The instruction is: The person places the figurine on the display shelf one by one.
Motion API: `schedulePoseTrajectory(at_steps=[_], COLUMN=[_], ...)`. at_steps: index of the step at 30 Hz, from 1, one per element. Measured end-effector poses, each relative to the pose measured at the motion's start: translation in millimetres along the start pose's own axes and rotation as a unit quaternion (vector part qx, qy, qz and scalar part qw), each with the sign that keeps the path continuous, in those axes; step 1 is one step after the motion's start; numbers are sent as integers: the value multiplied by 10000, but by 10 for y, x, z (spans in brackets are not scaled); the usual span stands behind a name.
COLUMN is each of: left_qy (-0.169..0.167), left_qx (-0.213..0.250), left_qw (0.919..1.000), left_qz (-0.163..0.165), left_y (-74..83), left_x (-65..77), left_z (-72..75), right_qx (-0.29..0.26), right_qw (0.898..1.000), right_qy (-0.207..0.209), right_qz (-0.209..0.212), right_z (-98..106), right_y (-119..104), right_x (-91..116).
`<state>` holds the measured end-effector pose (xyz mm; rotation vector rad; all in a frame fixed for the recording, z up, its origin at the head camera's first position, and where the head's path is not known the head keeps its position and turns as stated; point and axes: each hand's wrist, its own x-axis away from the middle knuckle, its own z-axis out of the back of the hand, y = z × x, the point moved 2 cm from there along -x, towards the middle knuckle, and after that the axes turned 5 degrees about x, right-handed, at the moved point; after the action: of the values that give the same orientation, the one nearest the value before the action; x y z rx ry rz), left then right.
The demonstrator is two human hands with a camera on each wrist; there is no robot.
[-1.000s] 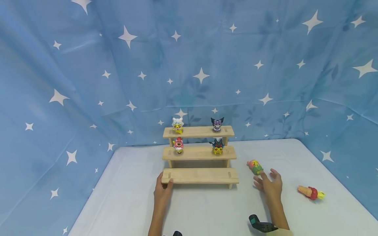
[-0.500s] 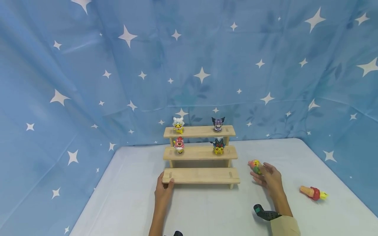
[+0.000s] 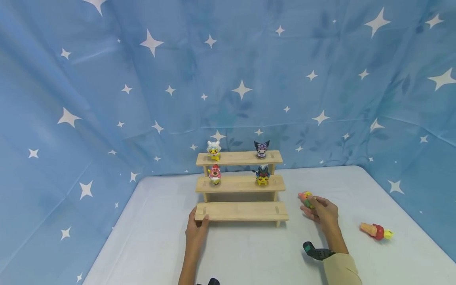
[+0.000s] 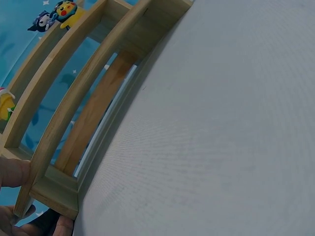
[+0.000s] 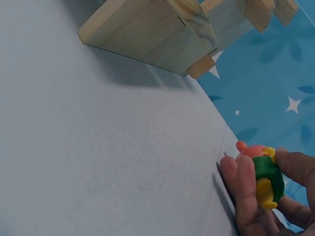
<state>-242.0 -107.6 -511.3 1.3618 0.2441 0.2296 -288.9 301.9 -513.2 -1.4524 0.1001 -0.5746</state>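
Note:
My left hand (image 3: 196,229) grips the left end of the lowest step of a three-tier wooden display stand (image 3: 242,211). In the left wrist view its thumb (image 4: 14,172) lies on the step's front edge, with other fingers below. To the right of the stand, my right hand (image 3: 325,213) pinches a small toy figurine (image 5: 268,174) between thumb and fingers. That figurine has a pink top, a green body and yellow legs. The hand covers part of it in the head view.
Upright figurines stand on the upper tiers: white-hooded (image 3: 214,151) and purple-black (image 3: 261,149) on top, pink (image 3: 215,175) and dark-eared yellow (image 3: 263,176) in the middle. A red figurine (image 3: 377,232) lies on the white table (image 3: 149,237) at right. Starry blue cloth (image 3: 178,59) hangs behind.
My right hand has moved slightly forward and its thumb and fingers have closed on the green-and-pink figurine. The left hand stays on the stand.

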Motion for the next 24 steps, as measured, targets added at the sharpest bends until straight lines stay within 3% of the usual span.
schedulePoseTrajectory(at_steps=[9, 24], left_qy=[-11, -83], left_qx=[15, 10], left_qw=[10000, 10000], left_qz=[10, -50], left_y=[0, -41], left_x=[9, 1], left_z=[-2, -4], right_qx=[-87, -503], right_qw=[9999, 9977], right_qy=[78, -461], right_qz=[-111, 47], right_z=[-19, 63], right_y=[-11, 28], right_x=[24, 47])
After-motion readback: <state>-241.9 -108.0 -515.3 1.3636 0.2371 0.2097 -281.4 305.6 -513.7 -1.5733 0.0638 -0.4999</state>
